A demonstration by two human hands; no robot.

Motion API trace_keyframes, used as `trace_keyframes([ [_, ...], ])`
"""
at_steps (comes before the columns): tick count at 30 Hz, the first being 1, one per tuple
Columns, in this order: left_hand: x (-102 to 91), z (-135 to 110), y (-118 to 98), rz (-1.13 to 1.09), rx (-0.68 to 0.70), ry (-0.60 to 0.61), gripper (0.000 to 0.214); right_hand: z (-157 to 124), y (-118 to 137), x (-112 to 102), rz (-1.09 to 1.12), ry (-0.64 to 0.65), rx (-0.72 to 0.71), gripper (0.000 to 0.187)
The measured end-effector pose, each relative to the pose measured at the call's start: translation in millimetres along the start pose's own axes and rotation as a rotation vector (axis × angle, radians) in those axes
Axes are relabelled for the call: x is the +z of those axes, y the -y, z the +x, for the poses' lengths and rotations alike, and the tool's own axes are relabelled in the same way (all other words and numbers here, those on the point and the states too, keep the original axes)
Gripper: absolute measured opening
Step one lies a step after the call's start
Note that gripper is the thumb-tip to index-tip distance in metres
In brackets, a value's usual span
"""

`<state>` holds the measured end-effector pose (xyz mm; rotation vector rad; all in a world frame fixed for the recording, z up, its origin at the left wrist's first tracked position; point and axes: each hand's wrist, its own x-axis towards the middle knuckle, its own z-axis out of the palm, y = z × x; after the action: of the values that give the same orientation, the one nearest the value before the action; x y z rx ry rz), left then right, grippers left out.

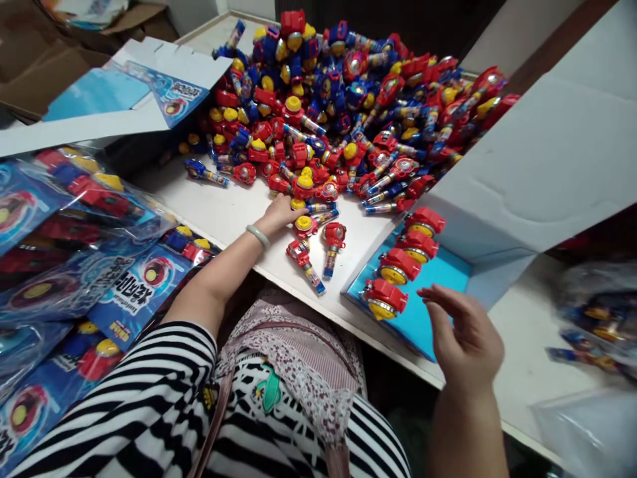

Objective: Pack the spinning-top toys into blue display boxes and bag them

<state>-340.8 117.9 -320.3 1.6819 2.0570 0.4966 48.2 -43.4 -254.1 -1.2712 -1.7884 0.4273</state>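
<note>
A big heap of red, blue and yellow toy launchers (343,106) covers the far half of the white table (223,212). My left hand (279,214), with a pale bangle on the wrist, reaches to the heap's near edge, fingers curled over a red and yellow toy (304,224). Two more toys (318,255) lie just in front of it. My right hand (465,338) hovers open, fingers apart, beside an open box with a blue floor (438,279). Several red toys (403,265) stand in a row inside the box.
Bagged blue toy packs (74,265) are stacked at my left. A flat printed carton (114,93) lies at the back left. The open box's white lid (547,153) stands up at the right. Clear bags (592,332) lie at the far right.
</note>
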Motion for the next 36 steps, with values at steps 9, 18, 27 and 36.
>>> trace_keyframes([
  [9, 0.5, -7, 5, -0.292, 0.093, -0.003, 0.054, 108, 58, 64, 0.053, 0.477, -0.418, 0.025],
  [18, 0.0, -22, -19, -0.36, 0.191, -0.017, 0.053, 185, 38, 167, -0.427, 0.786, -0.343, 0.06],
  [27, -73.3, 20, 1, -0.894, 0.225, -0.499, 0.03, 209, 32, 146, 0.3, 0.453, -0.202, 0.107],
  [36, -95.4, 28, 102, -0.594, -0.096, -0.624, 0.032, 135, 12, 2, 0.643, -0.016, 0.209, 0.074],
])
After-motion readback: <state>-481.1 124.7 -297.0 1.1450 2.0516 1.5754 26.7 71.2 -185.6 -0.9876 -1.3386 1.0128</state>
